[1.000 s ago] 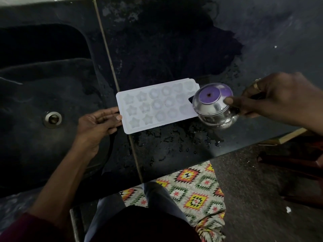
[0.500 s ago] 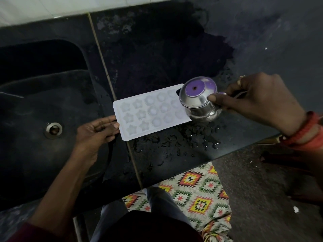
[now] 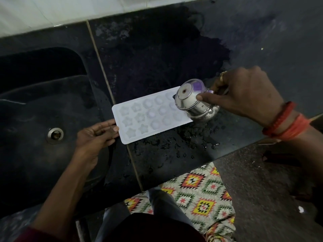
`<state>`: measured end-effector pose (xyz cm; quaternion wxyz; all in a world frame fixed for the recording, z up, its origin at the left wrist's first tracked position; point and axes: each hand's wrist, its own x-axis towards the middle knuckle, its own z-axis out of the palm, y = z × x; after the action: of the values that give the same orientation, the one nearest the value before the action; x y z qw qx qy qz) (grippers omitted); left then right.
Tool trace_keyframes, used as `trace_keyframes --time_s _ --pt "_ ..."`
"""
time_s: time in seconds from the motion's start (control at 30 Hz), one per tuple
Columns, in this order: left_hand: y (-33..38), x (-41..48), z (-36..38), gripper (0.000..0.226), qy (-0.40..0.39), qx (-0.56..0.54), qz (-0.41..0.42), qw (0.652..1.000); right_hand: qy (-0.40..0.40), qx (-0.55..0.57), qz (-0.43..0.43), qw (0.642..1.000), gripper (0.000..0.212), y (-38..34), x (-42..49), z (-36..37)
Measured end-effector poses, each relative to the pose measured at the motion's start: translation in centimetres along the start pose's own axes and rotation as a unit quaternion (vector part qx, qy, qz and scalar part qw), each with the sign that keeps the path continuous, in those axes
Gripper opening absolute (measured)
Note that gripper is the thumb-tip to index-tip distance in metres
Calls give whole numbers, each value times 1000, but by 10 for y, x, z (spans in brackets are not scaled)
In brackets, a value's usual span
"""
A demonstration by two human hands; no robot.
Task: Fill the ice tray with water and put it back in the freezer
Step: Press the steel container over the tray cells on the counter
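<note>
The white ice tray [image 3: 118, 117] lies flat on the dark stone desk [image 3: 166, 49], across the seam just right of the sink [image 3: 26, 154]. Its shallow star and round cells look easy to overfill. The steel kettle [image 3: 194, 102] tilts over the tray's right end, so a fast pour could flood the cells or spill onto the already wet desk. The tray looks light and flexible and may slop when lifted. The right hand [image 3: 244, 95] grips the kettle's handle, thumb on the clear lid. The left hand [image 3: 94, 137] lies open, fingertips against the tray's left edge.
</note>
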<state>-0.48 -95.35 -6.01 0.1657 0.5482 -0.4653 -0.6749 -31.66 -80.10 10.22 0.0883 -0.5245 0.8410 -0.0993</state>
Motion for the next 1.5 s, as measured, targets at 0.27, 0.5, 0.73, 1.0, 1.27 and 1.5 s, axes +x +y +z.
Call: trace_keyframes --time_s 0.27,0.5,0.73,1.0,1.27,1.5 --pt "0 0 0 21 -2 -2 -3 1000 -32 -16 17 999 50 3 0 -2" --pt "-1 1 -1 22 -2 5 -1 1000 -48 -17 26 998 52 3 -1 -5" --pt "-2 1 -1 22 -3 5 2 1000 -66 -17 28 997 42 1 -3 -8" --pt "-2 2 0 23 -4 2 6 1000 -77 -17 31 996 48 -2 -3 -12" --pt "-3 2 0 23 1 -1 11 1000 -74 -22 32 996 52 -4 -3 -13" --pt "-4 3 2 16 16 -5 8 1000 -58 -11 19 998 50 1 -4 -9"
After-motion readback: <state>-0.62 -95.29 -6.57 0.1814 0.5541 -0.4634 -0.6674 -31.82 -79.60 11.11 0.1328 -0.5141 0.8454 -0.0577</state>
